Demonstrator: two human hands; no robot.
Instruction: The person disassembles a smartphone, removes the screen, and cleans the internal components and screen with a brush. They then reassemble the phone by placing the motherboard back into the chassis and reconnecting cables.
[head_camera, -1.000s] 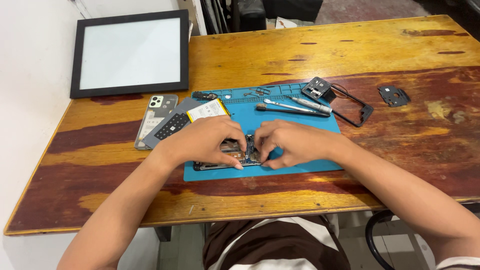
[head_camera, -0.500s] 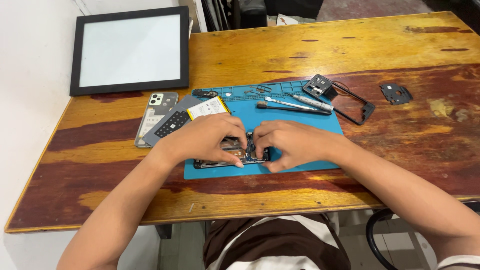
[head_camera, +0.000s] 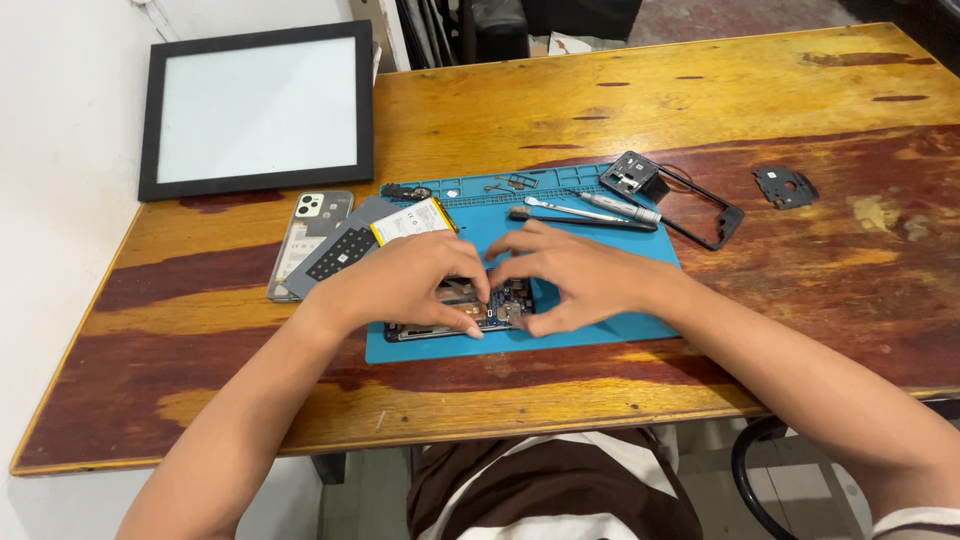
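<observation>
While both of my hands sit over the blue work mat (head_camera: 600, 330), I see the opened phone (head_camera: 490, 308) lying at the mat's lower left part, its circuit board showing between my fingers. My left hand (head_camera: 405, 283) covers the phone's left half, fingers curled down, thumb and fingertips pressing on its exposed inside. My right hand (head_camera: 575, 278) comes in from 3 o'clock, fingers bent, its fingertips meeting the left hand's over the phone's middle. Whether either hand pinches a small part, I cannot tell; the fingertips hide it.

At 12 o'clock from the hands, along the mat's top edge, lie a screwdriver (head_camera: 620, 208) and a thin light tool (head_camera: 570, 209), side by side. At 1 o'clock a black phone frame (head_camera: 690, 205) hangs off the mat's corner, and a small black plate (head_camera: 785, 187) rests well apart on the wooden table (head_camera: 700, 90). At 10 o'clock lie a battery (head_camera: 412, 221), a grey back cover (head_camera: 305, 240) and, farther up, a black-framed panel (head_camera: 255, 108).
</observation>
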